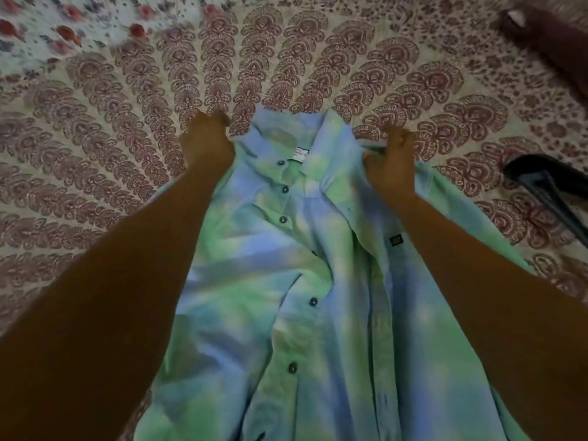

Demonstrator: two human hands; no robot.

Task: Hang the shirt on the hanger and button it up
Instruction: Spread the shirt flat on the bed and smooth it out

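A green and blue tie-dye shirt [296, 275] with several dark buttons lies stretched toward me over a patterned bedspread, collar at the far end, front unbuttoned. My left hand [206, 141] grips the shirt's left shoulder beside the collar. My right hand [389, 157] grips the right shoulder, fingers curled into the cloth. A dark hanger [547, 183] lies on the bed to the right of the shirt, apart from both hands and partly cut off by the frame edge.
The bedspread [95, 128] with its maroon paisley print covers the whole surface. A floral cloth [63, 30] lies at the far left. A dark brown object [547, 43] sits at the far right corner.
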